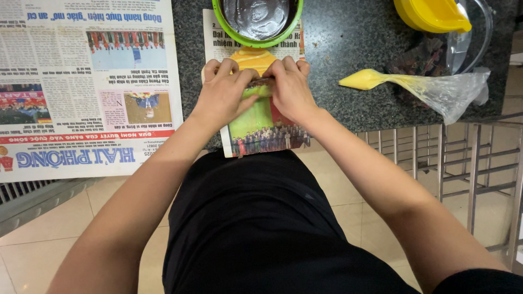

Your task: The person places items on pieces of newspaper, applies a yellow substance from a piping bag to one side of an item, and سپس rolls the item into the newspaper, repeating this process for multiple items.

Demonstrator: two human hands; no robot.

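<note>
Both hands curled close together, left hand and right hand pinching dark strip over newspaper sheet

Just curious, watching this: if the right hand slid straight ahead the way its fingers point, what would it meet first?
Probably the yellow paste on the newspaper sheet just past the right hand, then the green bowl of dark paste. Depth is hard to judge.
</note>
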